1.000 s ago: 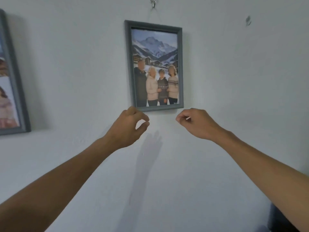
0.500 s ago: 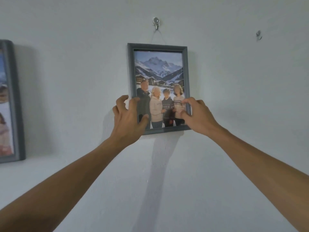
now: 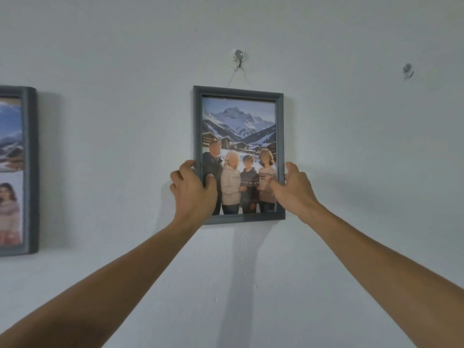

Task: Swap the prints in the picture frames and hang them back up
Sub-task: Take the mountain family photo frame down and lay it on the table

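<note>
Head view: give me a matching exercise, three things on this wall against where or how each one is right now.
Things:
1. centre frame
2. side frame
3. metal hook

States:
A. carries the hanging string
B. gripped at its sides by the left hand and the right hand
C. cut off by the picture's left edge

Pairs: 1-B, 2-C, 3-A.

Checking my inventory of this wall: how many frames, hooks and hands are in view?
Picture frames: 2 (centre frame, left frame)
Wall hooks: 2 (strung hook, bare hook)
Hands: 2 (left hand, right hand)
Total: 6
</note>
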Action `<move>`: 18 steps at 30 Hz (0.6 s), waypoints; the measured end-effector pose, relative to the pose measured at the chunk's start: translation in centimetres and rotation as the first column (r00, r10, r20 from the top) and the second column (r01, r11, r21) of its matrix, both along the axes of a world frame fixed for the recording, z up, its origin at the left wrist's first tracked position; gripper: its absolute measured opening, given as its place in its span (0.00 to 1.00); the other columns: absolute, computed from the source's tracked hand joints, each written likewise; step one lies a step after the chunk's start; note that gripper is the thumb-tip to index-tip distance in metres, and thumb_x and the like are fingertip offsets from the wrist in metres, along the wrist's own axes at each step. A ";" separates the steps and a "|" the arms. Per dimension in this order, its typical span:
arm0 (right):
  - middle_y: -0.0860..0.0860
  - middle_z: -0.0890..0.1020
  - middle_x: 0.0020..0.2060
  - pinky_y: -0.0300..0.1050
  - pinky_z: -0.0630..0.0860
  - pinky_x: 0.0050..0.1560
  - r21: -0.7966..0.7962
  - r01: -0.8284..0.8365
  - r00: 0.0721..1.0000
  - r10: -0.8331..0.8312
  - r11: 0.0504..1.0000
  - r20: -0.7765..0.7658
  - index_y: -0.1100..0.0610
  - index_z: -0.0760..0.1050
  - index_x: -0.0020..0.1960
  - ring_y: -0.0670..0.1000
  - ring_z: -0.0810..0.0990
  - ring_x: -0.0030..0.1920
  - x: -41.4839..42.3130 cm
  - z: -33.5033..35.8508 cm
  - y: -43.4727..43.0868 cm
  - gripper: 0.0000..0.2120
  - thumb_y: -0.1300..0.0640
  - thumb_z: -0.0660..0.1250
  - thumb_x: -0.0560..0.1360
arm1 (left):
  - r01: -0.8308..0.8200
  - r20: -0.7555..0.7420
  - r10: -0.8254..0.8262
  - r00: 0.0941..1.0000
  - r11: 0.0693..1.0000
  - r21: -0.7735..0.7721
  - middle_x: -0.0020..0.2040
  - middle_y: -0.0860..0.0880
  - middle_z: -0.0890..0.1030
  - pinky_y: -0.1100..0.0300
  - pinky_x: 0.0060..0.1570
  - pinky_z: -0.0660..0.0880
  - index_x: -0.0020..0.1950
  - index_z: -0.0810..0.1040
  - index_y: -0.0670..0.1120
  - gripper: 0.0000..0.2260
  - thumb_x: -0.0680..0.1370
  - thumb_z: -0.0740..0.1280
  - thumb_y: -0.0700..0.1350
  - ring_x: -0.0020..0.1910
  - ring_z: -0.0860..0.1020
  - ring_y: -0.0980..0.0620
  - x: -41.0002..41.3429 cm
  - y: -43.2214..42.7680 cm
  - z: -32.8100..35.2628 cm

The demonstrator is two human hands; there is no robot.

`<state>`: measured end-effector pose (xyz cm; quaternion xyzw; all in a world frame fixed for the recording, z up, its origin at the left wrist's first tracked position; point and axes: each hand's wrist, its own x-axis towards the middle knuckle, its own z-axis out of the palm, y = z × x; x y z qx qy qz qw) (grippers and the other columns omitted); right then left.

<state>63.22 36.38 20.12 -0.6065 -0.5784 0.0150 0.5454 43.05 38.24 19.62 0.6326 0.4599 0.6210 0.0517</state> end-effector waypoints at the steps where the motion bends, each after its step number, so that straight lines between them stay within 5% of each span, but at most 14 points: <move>1: 0.57 0.73 0.66 0.49 0.77 0.55 -0.001 0.007 1.000 -0.007 1.000 -0.024 0.55 0.62 0.75 0.57 0.77 0.59 0.3 0.2 0.2 0.28 0.47 0.65 0.80 | 0.000 0.021 0.001 1.000 1.000 -0.018 0.69 0.43 0.64 0.44 0.64 0.72 0.73 0.62 0.45 0.24 0.80 0.65 0.49 0.64 0.68 0.42 -0.1 0.1 0.2; 5: 0.54 0.81 0.50 0.42 0.74 0.38 0.103 -0.050 0.981 0.068 0.993 -0.184 0.56 0.74 0.58 0.51 0.80 0.46 1.3 1.1 0.3 0.12 0.50 0.66 0.80 | 0.030 0.115 -0.022 0.993 0.998 -0.063 0.62 0.43 0.73 0.46 0.58 0.78 0.65 0.70 0.46 0.17 0.81 0.64 0.53 0.55 0.76 0.44 -0.7 0.7 1.5; 11: 0.51 0.78 0.47 0.40 0.75 0.38 0.172 -0.143 0.951 0.183 0.975 -0.247 0.56 0.69 0.59 0.45 0.77 0.42 1.7 2.5 0.2 0.10 0.53 0.63 0.82 | 0.180 0.204 -0.167 0.965 0.983 -0.047 0.48 0.49 0.75 0.54 0.42 0.80 0.61 0.63 0.48 0.08 0.84 0.58 0.48 0.42 0.76 0.54 -0.2 -0.2 3.1; 18: 0.45 0.76 0.44 0.30 0.69 0.31 0.250 -0.204 0.929 0.268 0.947 -0.255 0.54 0.67 0.59 0.40 0.75 0.41 1.9 4.8 -0.9 0.08 0.54 0.63 0.82 | 0.197 0.191 -0.202 0.961 0.979 0.043 0.46 0.49 0.75 0.54 0.41 0.81 0.61 0.62 0.49 0.08 0.84 0.59 0.48 0.42 0.77 0.53 -0.4 -1.7 5.6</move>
